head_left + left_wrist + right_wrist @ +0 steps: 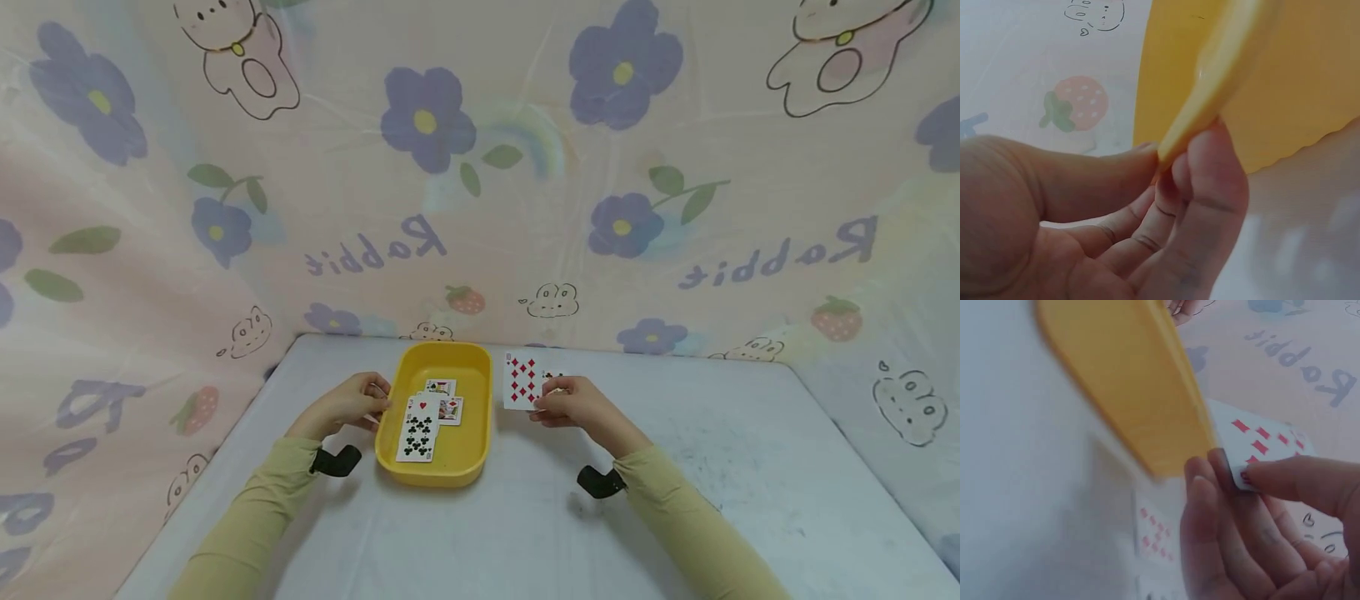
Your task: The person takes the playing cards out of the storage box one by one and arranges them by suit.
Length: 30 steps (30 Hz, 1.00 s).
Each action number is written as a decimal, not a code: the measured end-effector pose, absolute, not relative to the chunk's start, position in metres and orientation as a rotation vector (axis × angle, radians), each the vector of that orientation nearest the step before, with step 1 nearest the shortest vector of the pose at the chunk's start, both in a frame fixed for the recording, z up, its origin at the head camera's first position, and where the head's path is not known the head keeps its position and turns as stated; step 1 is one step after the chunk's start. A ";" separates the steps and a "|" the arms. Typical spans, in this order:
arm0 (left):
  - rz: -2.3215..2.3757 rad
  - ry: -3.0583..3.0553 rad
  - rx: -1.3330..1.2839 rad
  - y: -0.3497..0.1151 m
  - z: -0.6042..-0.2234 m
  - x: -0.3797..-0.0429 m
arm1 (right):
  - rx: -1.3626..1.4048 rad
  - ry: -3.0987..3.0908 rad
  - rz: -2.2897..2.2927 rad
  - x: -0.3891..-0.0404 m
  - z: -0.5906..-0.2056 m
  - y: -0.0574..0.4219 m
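My left hand [352, 402] grips the left rim of the yellow tray [480, 442]; in the left wrist view the thumb and fingers pinch the tray's edge [1204, 94]. Inside the tray lie several overlapping playing cards, with a club card [417, 437] on top and a face card [451, 410] partly under it. To the right of the tray, my right hand [573, 402] pinches a diamond playing card [521, 382] at its lower corner. The right wrist view shows the thumb on the face of this diamond card [1260, 440] and fingers behind it.
A red-marked card [1157, 534] lies below the right hand in the right wrist view. A card with black marks [552, 375] shows partly behind that hand. The white tabletop [675, 500] meets a patterned cloth [510, 225] at the back and sides.
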<state>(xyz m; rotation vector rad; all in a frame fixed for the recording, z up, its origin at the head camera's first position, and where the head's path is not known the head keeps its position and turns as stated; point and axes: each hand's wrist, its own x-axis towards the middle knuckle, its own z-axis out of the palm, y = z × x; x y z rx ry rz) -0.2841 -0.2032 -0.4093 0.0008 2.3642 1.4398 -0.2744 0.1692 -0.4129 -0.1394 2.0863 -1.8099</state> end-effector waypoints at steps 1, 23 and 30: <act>1.441 2.364 0.005 -0.203 -0.410 -0.284 | -0.141 2.070 -1.814 -0.272 -0.416 0.173; 1.379 2.397 -0.007 -0.201 -0.410 -0.284 | -0.140 2.158 -1.626 -0.250 -0.454 0.185; 1.391 2.395 0.022 -0.203 -0.405 -0.283 | -0.150 2.111 -1.639 -0.249 -0.455 0.184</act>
